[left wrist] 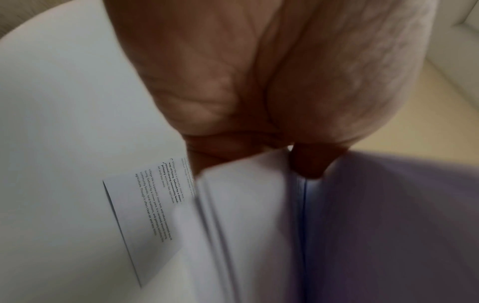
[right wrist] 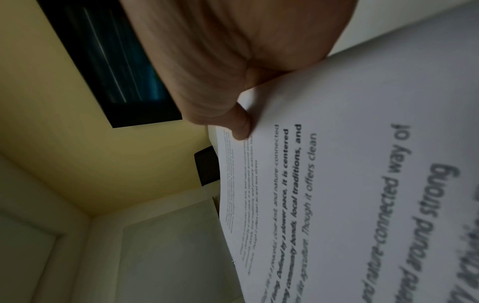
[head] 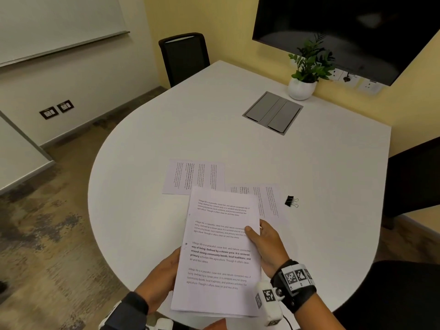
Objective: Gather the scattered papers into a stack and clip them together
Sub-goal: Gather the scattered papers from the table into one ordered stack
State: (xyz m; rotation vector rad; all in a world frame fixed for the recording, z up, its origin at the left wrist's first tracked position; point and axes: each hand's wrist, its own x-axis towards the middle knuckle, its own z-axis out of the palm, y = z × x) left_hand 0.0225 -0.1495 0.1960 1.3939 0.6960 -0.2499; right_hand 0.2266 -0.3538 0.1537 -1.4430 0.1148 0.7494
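A stack of printed white papers (head: 221,253) is held up above the near edge of the round white table (head: 147,144). My left hand (head: 164,277) holds its left edge from below, fingers hidden under the sheets. My right hand (head: 266,246) grips the right edge, thumb on top. The left wrist view shows the stack's edges (left wrist: 254,215) fanned under my fingers. In the right wrist view my thumb presses the top page (right wrist: 350,174). Two more printed sheets lie flat on the table: one (head: 194,176) beyond the stack, one (head: 266,201) to its right. A black binder clip (head: 291,201) lies right of that sheet.
A potted plant (head: 306,75) in a white pot stands at the table's far edge near the wall screen (head: 345,25). A grey cable hatch (head: 273,112) is set into the tabletop. A black chair (head: 183,55) stands at the far side, another dark chair (head: 414,177) at the right.
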